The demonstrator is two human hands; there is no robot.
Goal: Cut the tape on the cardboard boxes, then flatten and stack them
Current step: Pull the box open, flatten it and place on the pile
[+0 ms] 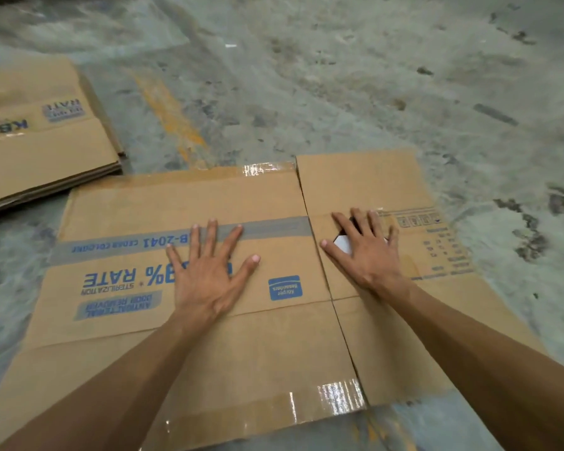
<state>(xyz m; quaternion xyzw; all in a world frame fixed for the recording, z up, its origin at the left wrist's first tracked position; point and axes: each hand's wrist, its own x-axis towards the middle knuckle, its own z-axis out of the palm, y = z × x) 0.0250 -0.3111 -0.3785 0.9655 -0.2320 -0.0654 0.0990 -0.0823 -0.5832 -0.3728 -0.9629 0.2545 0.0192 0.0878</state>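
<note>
A flattened cardboard box (163, 359) with blue print lies on the floor in front of me. Shiny clear tape (336, 397) remains on its near edge, with another strip on the far edge (261, 169). My left hand (209, 271) presses flat on the printed panel with fingers spread. On the narrower side panel to the right, my right hand (365, 252) presses down with fingers spread. A small black and white tool (342, 244), apparently the cutter, is pinned under its fingers and mostly hidden.
A stack of flattened boxes (46, 148) lies on the floor at the left, close to the far left corner of the box under my hands. Stained grey concrete floor (372, 76) with a faded yellow line (173, 115) stretches beyond.
</note>
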